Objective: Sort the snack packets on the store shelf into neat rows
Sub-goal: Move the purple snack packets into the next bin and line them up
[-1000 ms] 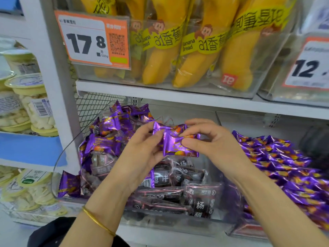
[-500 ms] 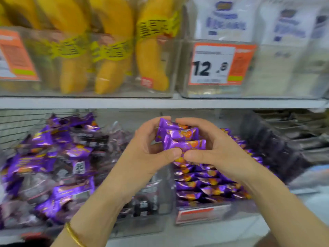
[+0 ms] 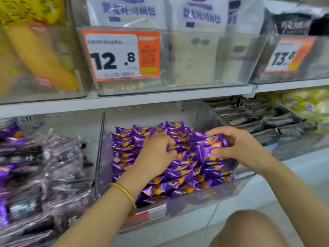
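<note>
The white store shelf (image 3: 124, 102) runs across the whole view in two tiers. On the lower tier, in the middle, a clear bin (image 3: 204, 196) holds the purple snack packets (image 3: 178, 177): glossy foil pillows with orange print and crimped ends, laid overlapping in rows from near to far. Both hands are down in this bin, apart from each other. The right hand (image 3: 236, 148) is clamped on a small stack of these packets at the right side of the pile, thumb below and fingers curled over the top. The left hand (image 3: 156, 155), a gold bangle (image 3: 124, 191) on its wrist, has thumb and fingers curled onto a packet end near the pile's middle.

The mixed bin (image 3: 44, 166) at the left is blurred and cut off by the edge. Dark packets (image 3: 258, 118) lie far right. The small print on the price tag (image 3: 114, 56) above is unreadable.
</note>
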`<state>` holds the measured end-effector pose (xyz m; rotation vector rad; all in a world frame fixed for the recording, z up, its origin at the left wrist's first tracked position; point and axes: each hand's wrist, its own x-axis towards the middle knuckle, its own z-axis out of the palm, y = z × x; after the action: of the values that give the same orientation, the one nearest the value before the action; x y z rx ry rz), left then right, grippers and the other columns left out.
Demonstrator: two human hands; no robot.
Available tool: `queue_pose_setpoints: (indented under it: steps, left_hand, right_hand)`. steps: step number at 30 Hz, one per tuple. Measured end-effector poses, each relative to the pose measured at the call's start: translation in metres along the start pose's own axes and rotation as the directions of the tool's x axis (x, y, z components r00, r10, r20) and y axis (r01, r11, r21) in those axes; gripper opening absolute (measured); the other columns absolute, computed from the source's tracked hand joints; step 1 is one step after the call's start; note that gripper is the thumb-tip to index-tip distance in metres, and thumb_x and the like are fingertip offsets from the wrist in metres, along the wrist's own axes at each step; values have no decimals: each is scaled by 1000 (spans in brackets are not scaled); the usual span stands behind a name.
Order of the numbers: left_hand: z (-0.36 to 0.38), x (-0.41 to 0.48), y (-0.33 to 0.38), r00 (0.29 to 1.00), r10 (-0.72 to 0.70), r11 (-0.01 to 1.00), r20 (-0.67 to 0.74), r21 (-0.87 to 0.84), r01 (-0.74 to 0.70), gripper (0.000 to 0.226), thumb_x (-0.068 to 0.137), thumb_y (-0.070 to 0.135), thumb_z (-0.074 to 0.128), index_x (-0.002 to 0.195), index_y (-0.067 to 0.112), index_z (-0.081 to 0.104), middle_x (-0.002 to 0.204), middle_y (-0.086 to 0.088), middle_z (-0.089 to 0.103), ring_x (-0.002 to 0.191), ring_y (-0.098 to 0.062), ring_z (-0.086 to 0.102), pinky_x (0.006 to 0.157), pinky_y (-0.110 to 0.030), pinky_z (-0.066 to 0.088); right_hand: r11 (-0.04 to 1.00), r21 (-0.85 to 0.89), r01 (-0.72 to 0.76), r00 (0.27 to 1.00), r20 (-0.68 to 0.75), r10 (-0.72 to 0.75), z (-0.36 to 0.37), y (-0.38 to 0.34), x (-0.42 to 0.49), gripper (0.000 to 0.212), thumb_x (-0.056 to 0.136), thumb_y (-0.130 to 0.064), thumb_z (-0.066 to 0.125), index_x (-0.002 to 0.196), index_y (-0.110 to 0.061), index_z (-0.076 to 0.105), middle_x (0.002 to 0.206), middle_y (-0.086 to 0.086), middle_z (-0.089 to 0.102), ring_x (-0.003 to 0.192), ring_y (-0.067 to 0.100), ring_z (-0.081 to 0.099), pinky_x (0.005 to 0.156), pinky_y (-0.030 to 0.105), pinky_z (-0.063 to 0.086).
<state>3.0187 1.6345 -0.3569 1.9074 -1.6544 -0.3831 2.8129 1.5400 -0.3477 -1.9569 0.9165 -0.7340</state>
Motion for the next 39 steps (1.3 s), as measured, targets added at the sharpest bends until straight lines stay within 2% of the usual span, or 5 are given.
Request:
queue_pose_setpoints:
  steps: [4,11,17,22,39]
  left_hand:
    - [15,6,-7,998,50,989,34,137,-54,17,90,17,58,102,16,69,93,7,53,99,-11,41,106,-32,25]
    - [28,13,-10,991,103,971,86,206,-118,23,91,25,58,112,27,65,111,5,52,109,-18,44,95,-23,21]
    - [32,13,-13,989,124,972,81,189,-138,23,91,24,57,114,26,64,114,7,55,111,-16,42,97,-26,30]
    - [31,12,-12,990,120,967,78,216,-134,24,92,24,57,115,26,61,117,6,53,114,-17,40,98,-28,32]
    - [28,7,-9,992,108,959,59,257,-120,12,91,18,56,95,17,67,108,6,54,106,-15,44,91,-25,34]
  right_hand:
    - [948,-308,80,993,108,-48,3,28,9,45,65,-4,82,100,-29,68,108,-12,63,89,-12,55,77,3,39]
    - [999,-38,-6,980,196,14,16,42,23,47,70,7,75,102,-26,66,113,-3,62,84,2,60,74,18,51]
    - [990,-121,-68,968,234,95,23,50,28,54,80,-1,70,125,-21,47,135,-2,46,126,4,37,85,12,45]
    - [938,-346,35,979,201,37,25,48,30,52,80,-14,72,128,-23,54,120,-1,47,109,5,43,80,-6,27]
    - [973,-130,-190,980,36,197,29,44,28,42,69,6,76,100,-10,53,91,1,54,79,14,53,62,17,47]
